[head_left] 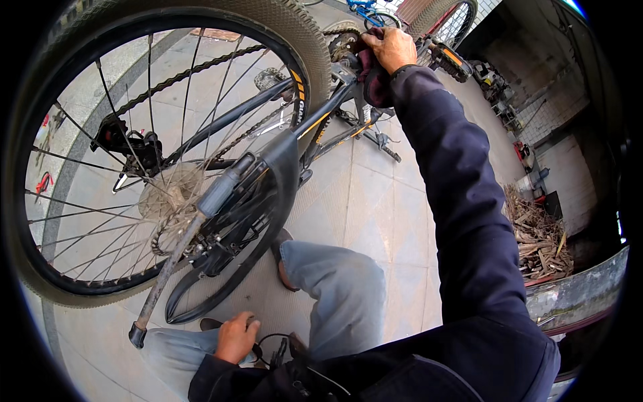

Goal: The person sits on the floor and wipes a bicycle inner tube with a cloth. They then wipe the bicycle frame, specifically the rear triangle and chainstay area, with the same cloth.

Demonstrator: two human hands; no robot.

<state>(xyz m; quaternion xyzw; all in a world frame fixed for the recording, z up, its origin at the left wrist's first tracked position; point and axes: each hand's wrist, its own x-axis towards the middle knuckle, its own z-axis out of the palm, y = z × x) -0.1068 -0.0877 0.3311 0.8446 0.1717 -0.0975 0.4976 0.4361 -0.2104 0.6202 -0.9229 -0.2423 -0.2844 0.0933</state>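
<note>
A black bicycle with orange markings stands upside down before me, its rear wheel (314,55) at the left with a knobby tyre. My right hand (394,49) grips a dark maroon cloth (377,80) against the frame near the crank area. Beside that hand is a pedal (452,61) with an orange reflector. My left hand (238,336) rests near my knee, fingers slightly curled, with nothing visible in it. The chain (191,70) runs behind the spokes towards the rear derailleur (133,145). A kickstand (168,271) juts towards me, above a black curved fender (281,216).
Combination wrenches (274,125) lie on the tiled floor behind the wheel. The handlebar end (391,153) is low beyond the frame. A pile of wood scraps (540,241) sits at the right. A small blue bicycle (369,11) stands at the top.
</note>
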